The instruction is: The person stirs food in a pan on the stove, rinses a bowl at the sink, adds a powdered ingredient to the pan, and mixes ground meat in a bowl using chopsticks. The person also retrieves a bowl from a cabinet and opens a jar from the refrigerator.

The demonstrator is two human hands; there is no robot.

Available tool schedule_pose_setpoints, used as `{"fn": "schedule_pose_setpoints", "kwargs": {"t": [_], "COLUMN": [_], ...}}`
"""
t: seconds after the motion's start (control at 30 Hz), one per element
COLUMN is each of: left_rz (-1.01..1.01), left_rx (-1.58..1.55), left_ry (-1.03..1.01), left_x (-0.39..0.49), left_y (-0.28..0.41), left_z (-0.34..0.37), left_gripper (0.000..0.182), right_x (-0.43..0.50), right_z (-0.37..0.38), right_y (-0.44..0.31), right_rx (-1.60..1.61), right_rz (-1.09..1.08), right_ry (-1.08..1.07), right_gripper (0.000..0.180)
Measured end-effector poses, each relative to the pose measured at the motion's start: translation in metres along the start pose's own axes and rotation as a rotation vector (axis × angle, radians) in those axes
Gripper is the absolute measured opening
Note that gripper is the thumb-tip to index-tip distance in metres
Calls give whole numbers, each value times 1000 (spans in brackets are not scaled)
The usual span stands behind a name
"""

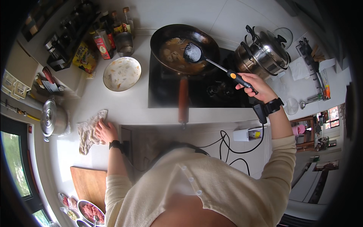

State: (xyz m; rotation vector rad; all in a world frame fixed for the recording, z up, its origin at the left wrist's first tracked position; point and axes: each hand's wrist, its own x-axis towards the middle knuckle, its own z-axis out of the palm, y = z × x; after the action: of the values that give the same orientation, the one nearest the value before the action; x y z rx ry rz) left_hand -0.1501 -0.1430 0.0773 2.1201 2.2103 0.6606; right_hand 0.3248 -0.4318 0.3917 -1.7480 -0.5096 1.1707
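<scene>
My right hand (253,86) is closed round the black handle of a cooking spatula (217,64) with a metal shaft. The spatula's broad head (193,52) is over the wok; its face looks white, and I cannot tell whether that is glare or a coating. Brown liquid with pale pieces of food (173,54) lies in the dark wok (208,38), whose wooden handle (183,99) points towards me. On the counter at the left, my left hand (107,132) touches a crumpled patterned cloth (89,133); whether its fingers grip the cloth is unclear.
The wok sits on a black hob (167,95), beside a lidded steel pot (256,55). Left of it are a food-stained plate (122,74), a metal cup (124,44) and sauce bottles (102,45). A cutting board (89,181) and a bowl of minced meat (90,211) lie nearer me.
</scene>
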Motion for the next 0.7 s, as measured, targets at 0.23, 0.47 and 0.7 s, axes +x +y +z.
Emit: {"fn": "schedule_pose_setpoints", "kwargs": {"t": [0.23,0.47,0.7], "left_rz": [0,1,13], "left_rx": [0,-1,-4], "left_ry": [6,-3,2], "left_x": [0,-1,-1], "left_y": [2,3,3], "left_z": [-1,-4,-4], "left_gripper": [43,44,45], "right_x": [4,11,21], "right_z": [-3,-1,10], "right_y": [10,33,31], "right_rx": [208,431,434], "right_rz": [144,170,92], "right_ry": [-2,-69,-112], "right_gripper": [30,28,28]}}
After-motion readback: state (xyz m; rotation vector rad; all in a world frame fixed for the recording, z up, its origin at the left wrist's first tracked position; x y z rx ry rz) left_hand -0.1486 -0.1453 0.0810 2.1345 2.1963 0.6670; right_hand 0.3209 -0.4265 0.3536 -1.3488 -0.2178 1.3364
